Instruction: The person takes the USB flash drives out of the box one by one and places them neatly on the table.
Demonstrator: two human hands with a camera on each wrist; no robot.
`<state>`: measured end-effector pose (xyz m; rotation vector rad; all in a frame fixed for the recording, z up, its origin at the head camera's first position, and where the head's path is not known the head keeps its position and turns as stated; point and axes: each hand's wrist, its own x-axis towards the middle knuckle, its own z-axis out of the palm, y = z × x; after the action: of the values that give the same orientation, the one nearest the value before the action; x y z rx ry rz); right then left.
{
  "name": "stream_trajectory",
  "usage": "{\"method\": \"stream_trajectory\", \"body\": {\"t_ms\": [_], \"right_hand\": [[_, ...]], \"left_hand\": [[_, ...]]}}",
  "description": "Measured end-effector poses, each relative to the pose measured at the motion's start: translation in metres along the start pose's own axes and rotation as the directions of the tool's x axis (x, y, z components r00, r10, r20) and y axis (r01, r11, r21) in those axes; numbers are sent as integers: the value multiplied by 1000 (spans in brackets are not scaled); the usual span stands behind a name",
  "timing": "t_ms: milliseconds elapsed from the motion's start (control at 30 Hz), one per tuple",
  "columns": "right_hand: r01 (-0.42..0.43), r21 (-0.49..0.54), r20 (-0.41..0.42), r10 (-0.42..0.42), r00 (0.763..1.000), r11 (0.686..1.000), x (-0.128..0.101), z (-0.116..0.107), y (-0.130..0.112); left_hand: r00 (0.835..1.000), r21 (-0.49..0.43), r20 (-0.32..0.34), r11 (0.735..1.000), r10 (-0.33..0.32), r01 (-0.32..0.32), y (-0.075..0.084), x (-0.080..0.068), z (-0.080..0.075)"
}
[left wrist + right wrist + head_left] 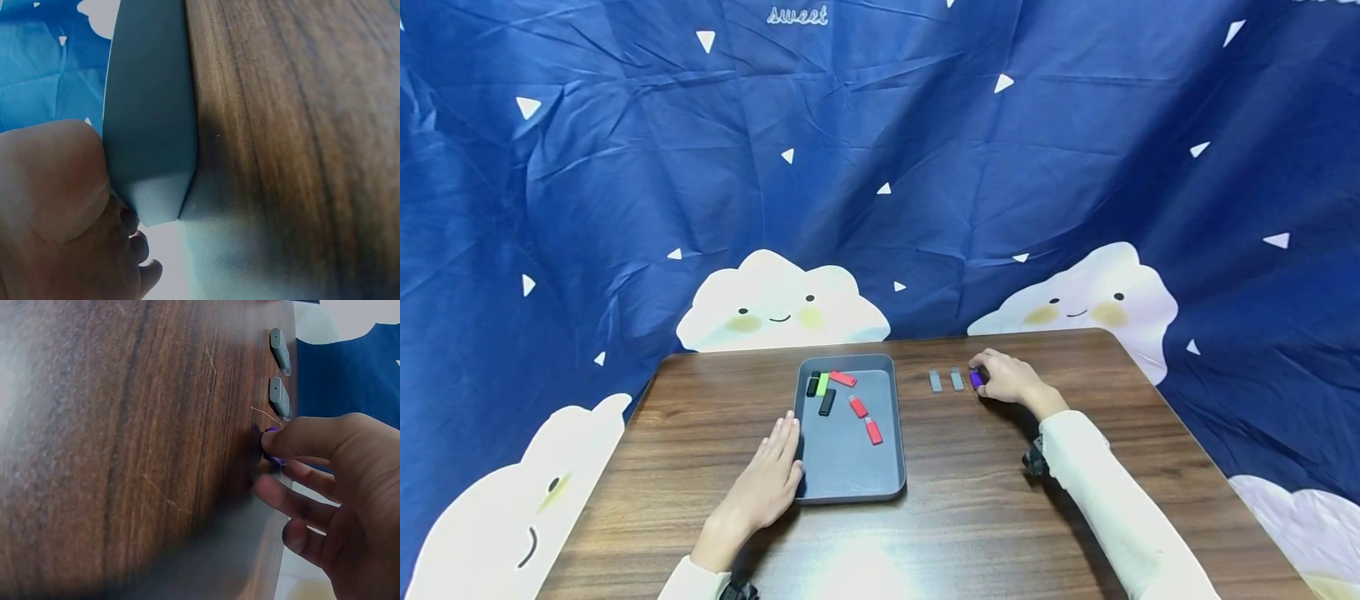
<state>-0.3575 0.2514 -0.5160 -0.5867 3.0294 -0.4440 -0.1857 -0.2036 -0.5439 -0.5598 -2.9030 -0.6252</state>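
My right hand (1013, 381) pinches a purple USB flash drive (976, 379) between thumb and fingers at the tabletop. Fingers hide part of the purple drive in the right wrist view. Left of it, two grey USB flash drives (936, 382) lie side by side, apart from the hand. My left hand (767, 482) rests along the left side of a grey tray (850, 479), its fingers straight. The tray holds three red drives (873, 431), a green drive (822, 384) and two black drives (827, 402), mostly toward its far end.
The wooden table (970, 533) carries the tray near its middle. Behind the table's far edge hangs a blue cloth (865, 125) with white clouds and triangles. Each wrist wears a small dark device (1034, 458).
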Motion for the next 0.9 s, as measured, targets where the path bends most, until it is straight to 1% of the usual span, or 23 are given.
{"method": "stream_trajectory", "body": {"t_ms": [167, 233, 300, 433, 567, 667, 733, 833, 900], "right_hand": [[-5, -4, 7, 5, 1000, 1000, 0, 1, 1], [-10, -2, 8, 10, 1000, 1000, 0, 2, 2], [-12, 1, 8, 12, 1000, 1000, 0, 2, 3], [-5, 7, -1, 5, 1000, 1000, 0, 2, 4], [10, 15, -24, -9, 1000, 1000, -1, -1, 3], [12, 28, -38, -11, 999, 1000, -3, -4, 1], [8, 37, -44, -6, 999, 999, -4, -6, 0], [4, 41, -60, -2, 998, 999, -4, -8, -1], [11, 44, -77, -8, 997, 999, -4, -10, -2]], "left_hand": [[1000, 31, 18, 999, -15, 14, -5, 1, 3], [1000, 60, 15, 998, -14, 14, -7, 1, 5], [1000, 64, 10, 998, -15, 14, -8, 2, 6], [1000, 69, 15, 997, -18, 17, -4, 2, 4], [999, 30, 36, 999, -33, 32, 4, 2, -4], [999, 18, 32, 999, -31, 30, 6, 3, -6], [999, 40, 25, 999, -26, 25, 4, 2, -3], [998, 51, 53, 998, -46, 44, 5, 2, -4], [997, 53, 60, 997, -52, 49, 5, 2, -4]]}}
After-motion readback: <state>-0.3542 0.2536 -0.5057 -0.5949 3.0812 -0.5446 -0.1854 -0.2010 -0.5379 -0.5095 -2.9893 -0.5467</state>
